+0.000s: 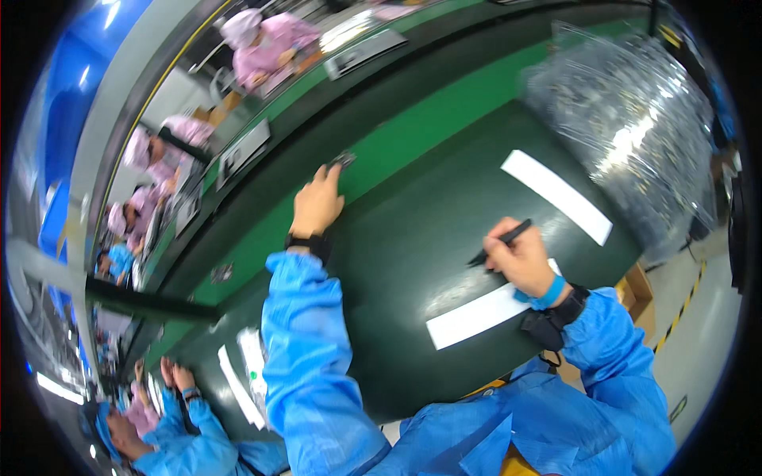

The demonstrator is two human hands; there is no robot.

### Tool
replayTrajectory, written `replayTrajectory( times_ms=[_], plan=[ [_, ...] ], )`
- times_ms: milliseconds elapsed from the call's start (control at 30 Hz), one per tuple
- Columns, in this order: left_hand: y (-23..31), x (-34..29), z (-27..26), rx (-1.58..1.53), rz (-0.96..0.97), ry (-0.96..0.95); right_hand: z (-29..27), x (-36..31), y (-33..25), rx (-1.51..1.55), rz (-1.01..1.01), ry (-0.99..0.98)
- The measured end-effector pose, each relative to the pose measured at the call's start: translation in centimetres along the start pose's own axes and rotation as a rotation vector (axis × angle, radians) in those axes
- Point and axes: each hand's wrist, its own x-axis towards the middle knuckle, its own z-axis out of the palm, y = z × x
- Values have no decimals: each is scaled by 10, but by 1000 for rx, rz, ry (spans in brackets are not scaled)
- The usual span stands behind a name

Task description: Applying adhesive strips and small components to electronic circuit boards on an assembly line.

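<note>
Resting at the fingertips of the left hand, a small metallic part is located at the far edge of a bright green strip. The left fingers are extended and partly bent; whether they grip the part cannot be told. The right hand is closed around a slim black tool, its pointed end directed left, above the worktop. Open room for movement runs between the hands, across this smooth, dark green, faintly glossy surface. A near white strip, flat and oblong, lies partly beneath the right wrist, near the front edge. A far white strip lies slantwise just beside a heap of clear plastic bags, crinkled and shiny, which limits room at the right. Leftward, a co-worker in blue sits at the same worktop.
</note>
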Motion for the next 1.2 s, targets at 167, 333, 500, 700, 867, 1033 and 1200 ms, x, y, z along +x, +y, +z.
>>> replayTrajectory(
  times_ms=[167,333,500,700,867,1033,1200],
  plan=[
    [61,-50,-9,-213,172,144,-13,2,-10,-212,-242,-179],
    [89,-117,-25,-515,88,88,-36,-28,-37,-821,-402,-440],
    [89,-127,-37,-679,42,146,-53,-87,-20,-1051,-341,-452],
    [79,-134,-34,-717,114,138,-28,-116,-11,-1046,-496,-173],
    [80,-138,-37,-715,156,190,-53,-83,-32,-1095,-524,186],
    [85,-160,-60,-618,213,214,-89,-14,-38,-1234,-418,477],
    [88,-221,-77,-523,75,158,-88,-3,-33,-1262,-376,388]
  ],
)
